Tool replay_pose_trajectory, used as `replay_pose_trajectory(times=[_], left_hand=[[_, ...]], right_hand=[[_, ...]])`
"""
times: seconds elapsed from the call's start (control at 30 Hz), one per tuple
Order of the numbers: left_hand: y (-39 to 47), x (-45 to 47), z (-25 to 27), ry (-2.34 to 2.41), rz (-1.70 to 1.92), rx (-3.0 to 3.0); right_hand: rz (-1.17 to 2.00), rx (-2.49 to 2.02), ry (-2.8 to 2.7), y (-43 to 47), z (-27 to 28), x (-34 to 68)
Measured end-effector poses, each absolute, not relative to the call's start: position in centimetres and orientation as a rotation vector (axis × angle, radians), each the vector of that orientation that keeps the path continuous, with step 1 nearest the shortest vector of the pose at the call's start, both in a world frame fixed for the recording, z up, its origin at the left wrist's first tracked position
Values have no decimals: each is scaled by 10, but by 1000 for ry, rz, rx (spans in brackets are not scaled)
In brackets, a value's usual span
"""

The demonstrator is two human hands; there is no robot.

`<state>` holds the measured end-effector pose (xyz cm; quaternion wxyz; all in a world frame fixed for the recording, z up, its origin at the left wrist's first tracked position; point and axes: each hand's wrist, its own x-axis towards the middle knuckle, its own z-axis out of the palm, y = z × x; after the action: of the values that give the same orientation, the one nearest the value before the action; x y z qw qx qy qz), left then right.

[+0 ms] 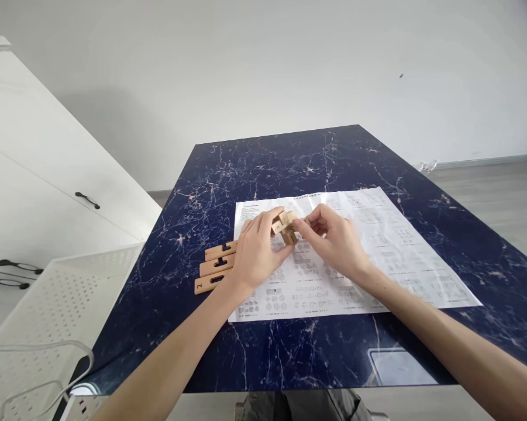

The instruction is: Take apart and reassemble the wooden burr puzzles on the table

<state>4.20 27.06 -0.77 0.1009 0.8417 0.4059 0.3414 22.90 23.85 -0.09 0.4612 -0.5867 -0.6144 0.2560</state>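
Observation:
Between my two hands, above the printed sheet (403, 263), is a small cluster of interlocking wooden puzzle pieces (285, 225). My left hand (259, 248) grips the cluster from the left, fingers behind it and thumb below. From the right, the thumb and forefinger of my right hand (331, 237) pinch a piece of it; the fingers hide part of that piece. Several loose notched wooden puzzle pieces (208, 283) lie side by side just left of my left hand, which covers their right ends. The nearest one carries the number 2.
Everything lies on a dark blue marble-patterned table (263, 166). White cabinets (48, 146) with black handles stand at the left, beside a white perforated surface (52, 304) with a pale cable (88, 354). A white wall (263, 70) rises behind the table.

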Motion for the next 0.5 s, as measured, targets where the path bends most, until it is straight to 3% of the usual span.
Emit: replay_pose_trajectory(times=[0.5], left_hand=[[268,44,-9,1179,1015,2515]], right_hand=[[606,-1439,-1541,233,-2,225]])
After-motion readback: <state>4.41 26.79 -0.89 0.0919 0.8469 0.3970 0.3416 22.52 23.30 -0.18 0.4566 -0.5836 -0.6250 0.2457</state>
